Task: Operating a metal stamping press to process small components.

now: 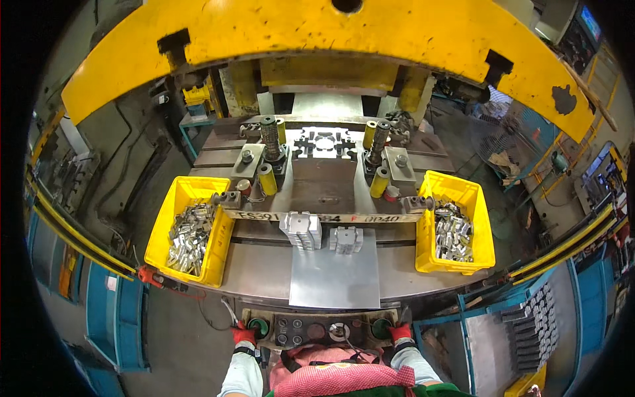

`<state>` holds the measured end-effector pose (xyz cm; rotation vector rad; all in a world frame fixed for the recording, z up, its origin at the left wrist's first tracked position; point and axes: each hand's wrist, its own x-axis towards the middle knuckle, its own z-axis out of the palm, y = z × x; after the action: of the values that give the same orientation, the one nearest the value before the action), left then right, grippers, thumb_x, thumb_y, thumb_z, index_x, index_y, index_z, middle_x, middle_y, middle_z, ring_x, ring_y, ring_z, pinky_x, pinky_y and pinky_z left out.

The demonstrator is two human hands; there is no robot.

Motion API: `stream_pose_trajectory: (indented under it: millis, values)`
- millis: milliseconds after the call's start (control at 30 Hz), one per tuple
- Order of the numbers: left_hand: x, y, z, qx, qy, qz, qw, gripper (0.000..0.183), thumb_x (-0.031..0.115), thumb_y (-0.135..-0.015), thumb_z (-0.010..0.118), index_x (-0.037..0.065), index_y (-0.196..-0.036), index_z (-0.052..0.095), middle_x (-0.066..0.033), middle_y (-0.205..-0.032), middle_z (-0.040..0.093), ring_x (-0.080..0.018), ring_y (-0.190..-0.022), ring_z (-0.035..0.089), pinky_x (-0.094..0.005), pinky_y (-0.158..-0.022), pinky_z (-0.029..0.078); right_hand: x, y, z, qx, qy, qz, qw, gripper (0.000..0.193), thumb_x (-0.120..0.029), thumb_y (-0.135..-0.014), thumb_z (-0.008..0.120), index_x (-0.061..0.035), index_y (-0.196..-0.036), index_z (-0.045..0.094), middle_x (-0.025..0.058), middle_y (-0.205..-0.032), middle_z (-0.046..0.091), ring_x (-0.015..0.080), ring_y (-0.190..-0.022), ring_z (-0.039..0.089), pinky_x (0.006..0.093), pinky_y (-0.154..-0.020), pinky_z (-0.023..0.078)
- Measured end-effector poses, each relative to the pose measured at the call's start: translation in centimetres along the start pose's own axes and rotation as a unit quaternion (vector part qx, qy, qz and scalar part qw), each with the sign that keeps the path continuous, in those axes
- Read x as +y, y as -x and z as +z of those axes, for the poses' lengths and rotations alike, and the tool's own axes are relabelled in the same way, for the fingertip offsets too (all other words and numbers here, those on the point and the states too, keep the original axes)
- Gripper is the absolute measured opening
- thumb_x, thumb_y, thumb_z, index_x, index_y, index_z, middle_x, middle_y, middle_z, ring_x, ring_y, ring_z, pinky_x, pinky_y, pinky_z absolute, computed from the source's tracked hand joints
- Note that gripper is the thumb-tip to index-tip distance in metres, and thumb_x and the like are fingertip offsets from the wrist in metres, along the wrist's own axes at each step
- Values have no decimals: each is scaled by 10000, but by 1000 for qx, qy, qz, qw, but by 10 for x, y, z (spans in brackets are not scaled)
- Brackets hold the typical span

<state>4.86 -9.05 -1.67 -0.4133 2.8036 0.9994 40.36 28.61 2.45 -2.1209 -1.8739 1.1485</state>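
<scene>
My left hand (pixel 243 333), in a red glove, is at the left end of a control box (pixel 301 317), beside a green round button (pixel 258 327). A thin metal rod-like tool (pixel 229 311) reaches up from next to that glove; I cannot tell whether it is held. My right hand (pixel 399 331), also red-gloved, is at the other end beside a second green button (pixel 381 329). A dark narrow object (pixel 406 313) rises by it. The fingers of both hands are too small to make out. Beyond the box, two stacks of metal parts, a taller one (pixel 301 230) and a shorter one (pixel 346 240), stand on a metal sheet (pixel 334 281).
A yellow press frame (pixel 331 30) arches overhead. The die (pixel 324 178) carries a cut-out plate (pixel 324 143) between guide posts. Yellow bins of metal pieces flank it, left (pixel 221 255) and right (pixel 486 238). Stacked dark parts (pixel 536 331) lie on a blue-framed rack at right.
</scene>
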Motion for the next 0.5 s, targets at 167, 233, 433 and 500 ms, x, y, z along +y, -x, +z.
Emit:
stream_pose_trajectory:
  millis: [167,233,433,500]
  values:
    - [45,16,-15,-98,-15,-28,995,802,132,-460,776,-35,-1120,351,-213,-1108,450,-318,-1052,433,-335,-875,352,9,-6,-7,11,2,18,1000,828,-371,-459,772,40,-1069,391,199,-950,561,334,-940,523,368,-776,423]
    - [30,12,-21,-83,-80,21,993,814,138,-471,767,-42,-1143,345,-218,-1114,448,-313,-1063,429,-333,-874,356,-4,1,-8,-17,24,19,999,844,-376,-458,771,36,-1085,385,195,-958,561,334,-945,522,366,-781,423]
    - [56,23,-26,-139,60,-85,985,1027,213,-486,776,-43,-1265,158,-128,-1234,400,-231,-1138,380,-286,-930,314,22,-16,7,19,28,6,999,853,-374,-468,761,24,-1115,373,202,-991,551,345,-953,516,379,-789,419]
    - [43,11,-20,-136,4,-97,986,1067,225,-475,786,-54,-1267,127,-97,-1248,397,-212,-1153,364,-269,-941,298,11,-10,-1,-13,12,20,1000,856,-365,-479,753,25,-1133,363,210,-1012,542,343,-966,511,378,-799,415]
